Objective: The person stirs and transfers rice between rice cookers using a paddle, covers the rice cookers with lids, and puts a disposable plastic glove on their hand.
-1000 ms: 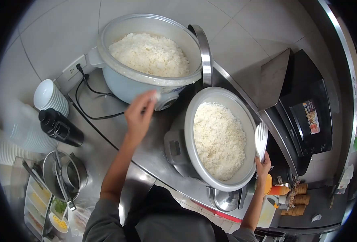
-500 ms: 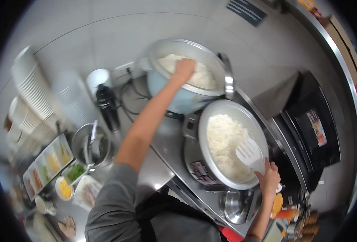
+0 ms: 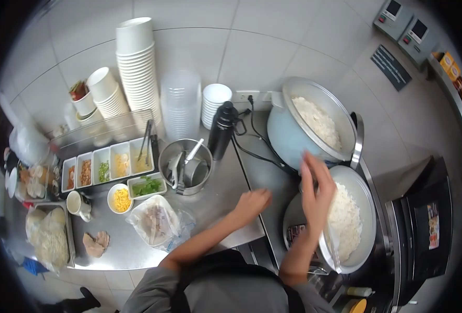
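My left hand [image 3: 253, 208] is curled over the steel counter [image 3: 218, 201], below the black bottle [image 3: 222, 130]; whether it holds anything is hidden. Raised in front of the near rice pot [image 3: 369, 229], my right hand [image 3: 318, 190] has its fingers extended and slightly blurred, with nothing visible in it. White rice [image 3: 345, 221] fills much of that pot. The white slotted paddle [image 3: 332, 245] shows faintly at the pot's left inner edge, below my right hand. Behind stands the light blue pot [image 3: 293, 133], also holding rice [image 3: 317, 121].
Stacked paper bowls [image 3: 137, 68] and clear containers [image 3: 181, 104] line the wall. A tray of toppings [image 3: 103, 166], a steel pot with utensils [image 3: 185, 166], a bagged container [image 3: 153, 220] and a mug [image 3: 78, 205] stand left. A black appliance [image 3: 429, 224] is at right.
The view has swung left. My left hand has come out of the blue pot to above the counter. My right hand has let go of the paddle and lifted.
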`<state>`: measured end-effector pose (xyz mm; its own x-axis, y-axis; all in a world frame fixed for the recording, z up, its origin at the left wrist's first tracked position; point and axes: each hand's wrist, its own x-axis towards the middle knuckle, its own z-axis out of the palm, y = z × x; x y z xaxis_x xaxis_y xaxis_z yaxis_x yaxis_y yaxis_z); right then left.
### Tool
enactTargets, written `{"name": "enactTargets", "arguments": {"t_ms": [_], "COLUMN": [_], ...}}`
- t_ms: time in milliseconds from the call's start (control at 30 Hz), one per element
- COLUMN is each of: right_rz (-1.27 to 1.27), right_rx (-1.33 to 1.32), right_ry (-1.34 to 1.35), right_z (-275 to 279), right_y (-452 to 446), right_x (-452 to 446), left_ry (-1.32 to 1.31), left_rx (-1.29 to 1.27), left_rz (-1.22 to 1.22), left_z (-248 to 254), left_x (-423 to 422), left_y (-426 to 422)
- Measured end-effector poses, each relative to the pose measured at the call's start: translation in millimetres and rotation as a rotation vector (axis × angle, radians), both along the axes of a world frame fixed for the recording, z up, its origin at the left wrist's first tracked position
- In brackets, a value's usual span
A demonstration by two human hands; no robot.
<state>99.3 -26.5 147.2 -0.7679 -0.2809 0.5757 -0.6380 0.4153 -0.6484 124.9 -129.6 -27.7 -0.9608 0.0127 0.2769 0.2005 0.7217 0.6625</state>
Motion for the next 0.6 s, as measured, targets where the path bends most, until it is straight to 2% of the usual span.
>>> {"name": "enactTargets", "arguments": {"t_ms": [33,133,200,233,267,300,333,367,400,433,467,500,567,600], "right_rz": [0.081,0.333,0.365,0.33,0.263,0.265,0.251,0.252,0.33,0.387,0.503,0.522,0.504,0.523], "right_rx": [0.004,-0.218,-0.012,0.191,0.513,0.588,0.509,0.692,0.818,0.696,0.523,0.541,0.521,0.519], "right_ry": [0.144,-0.184,-0.267,-0.067,-0.023,0.152,0.294,0.261,-0.07,0.176,0.182,0.196,-0.157,-0.132], "right_z": [-8,-22,-57,-84,-110,-151,-194,-186,-169,-194,-207,-191,-168,-166], "right_y": [-27,-130,-191,-220,-248,-269,-282,-284,-286,-293,-298,-297,-298,-301], "right_x": [-39,-154,-239,-283,-319,-356,-389,-384,-379,-405,-421,-402,-372,-371], "left_ry": [-0.081,-0.222,-0.274,-0.311,-0.347,-0.35,-0.351,-0.348,-0.366,-0.386,-0.409,-0.415,-0.45,-0.464], "left_rx": [-0.064,-0.115,-0.056,-0.023,0.018,0.027,0.038,0.05,0.045,0.035,0.025,0.039,0.068,0.106], "left_rz": [-0.036,-0.122,-0.078,-0.052,-0.012,0.048,0.104,0.15,0.229,0.293,0.345,0.414,0.525,0.551], "left_z": [-7,-40,-54,-59,-61,-61,-58,-55,-49,-42,-41,-46,-54,-50], "left_x": [15,56,85,101,117,135,152,168,184,202,216,229,256,267], "left_y": [-3,-15,-25,-31,-38,-45,-49,-51,-52,-55,-57,-58,-52,-50]}}
